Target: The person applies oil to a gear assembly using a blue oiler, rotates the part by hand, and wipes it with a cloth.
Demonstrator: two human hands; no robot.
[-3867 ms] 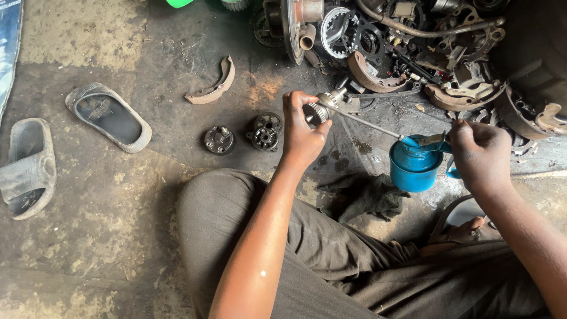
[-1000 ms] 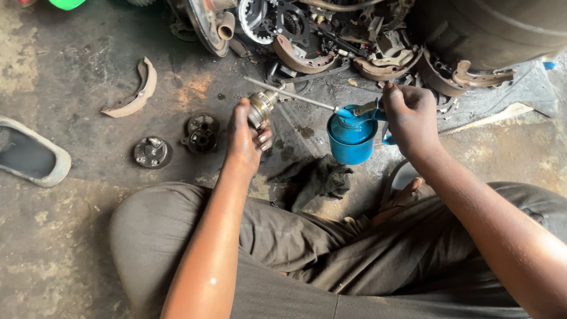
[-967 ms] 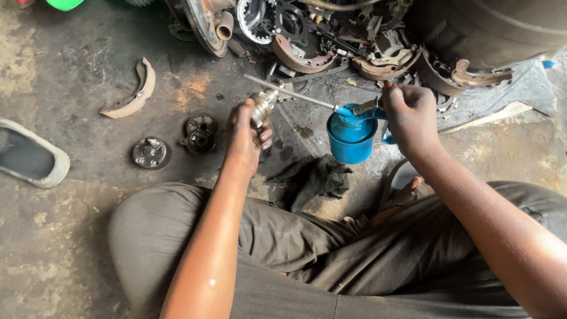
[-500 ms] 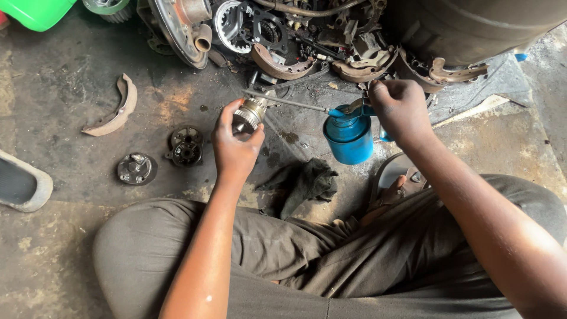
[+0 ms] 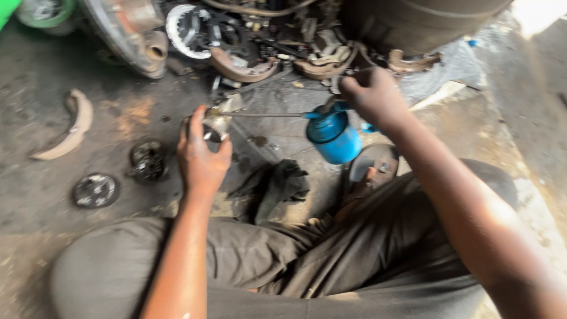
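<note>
My left hand (image 5: 201, 155) is closed around a small round metal part (image 5: 215, 125), a toothed or ribbed piece I hold up over the stained concrete floor (image 5: 41, 77); my fingers wrap its lower half and the top shows between thumb and forefinger. My right hand (image 5: 373, 97) is clenched on the top of a blue oil can (image 5: 334, 136), and the can's long thin spout (image 5: 266, 115) runs level across to the left until its tip reaches the metal part. Between my hands, lower down, a dark crumpled rag (image 5: 274, 186) lies on the floor against my grey trousers (image 5: 283, 266). Left of my left hand sit two round dark hub-like parts (image 5: 149, 159) (image 5: 94, 190), close together, and farther left a curved brake shoe (image 5: 66, 129) lies alone. Along the top a heap of greasy scrap (image 5: 266, 41) crowds in: more curved shoes, a round toothed plate, a rusty housing, all just behind the spout. A big dark drum (image 5: 413, 20) stands at the upper right, right behind my right hand. A green container (image 5: 41, 10) shows at the top left corner. The blue can is plain, with no label I can make out.
</note>
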